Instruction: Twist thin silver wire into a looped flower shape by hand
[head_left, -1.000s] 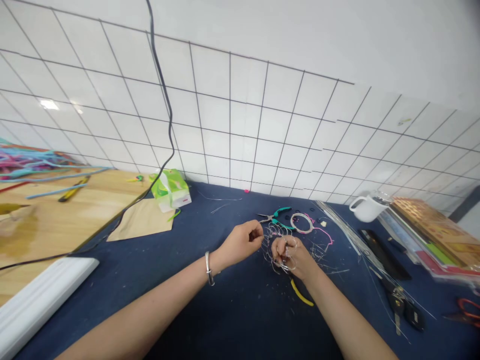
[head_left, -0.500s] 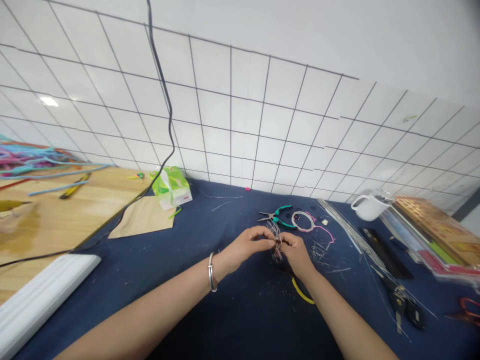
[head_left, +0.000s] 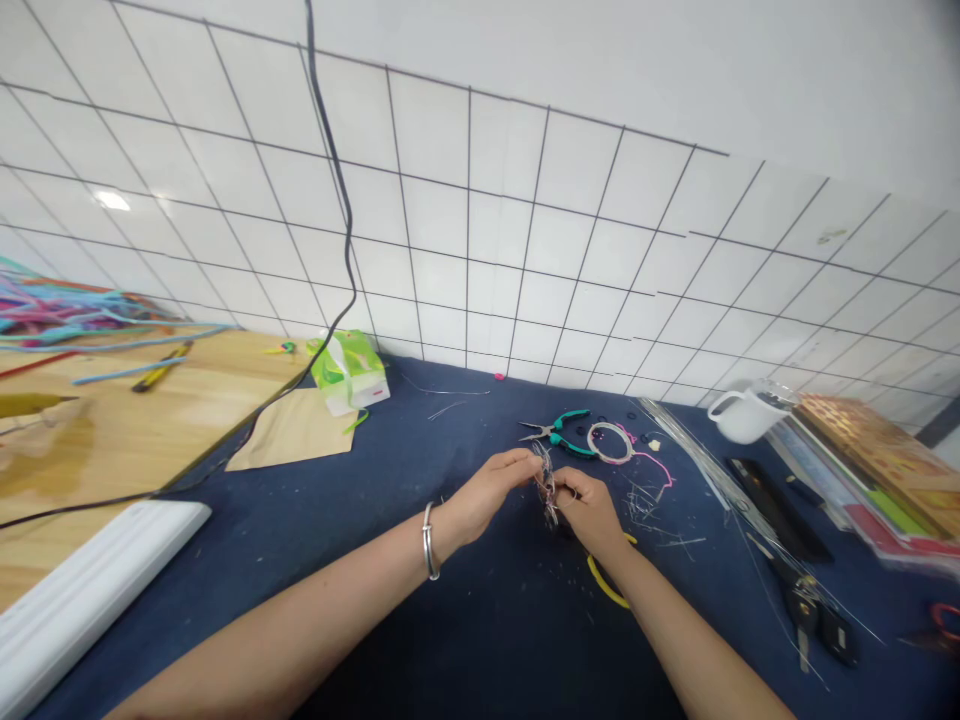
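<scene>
Between my two hands is a small tangled piece of silvery wirework (head_left: 547,490), held just above the dark blue cloth. My left hand (head_left: 495,490), with a silver bangle at its wrist, pinches the upper left side of it. On its right side, my right hand (head_left: 589,505) grips it with thumb and curled fingers. Fingers hide part of the wirework, so its exact form cannot be made out. Just beyond the hands lie needle-nose pliers (head_left: 559,428) with teal-and-black handles. A yellow curved handle (head_left: 606,582) shows partly beneath my right forearm.
Right of the pliers are a whitish ring coil (head_left: 610,443), pink wire (head_left: 660,465) and loose wire snippets (head_left: 645,505). Farther right stand a white mug (head_left: 742,415), long wires (head_left: 690,450), keys (head_left: 806,610) and stacked books (head_left: 877,470). At left are a green tissue pack (head_left: 349,370) and a white power strip (head_left: 105,600).
My left fingers have shifted up along the wirework, and the piece has turned a little between my hands. The whole view has shifted slightly.
</scene>
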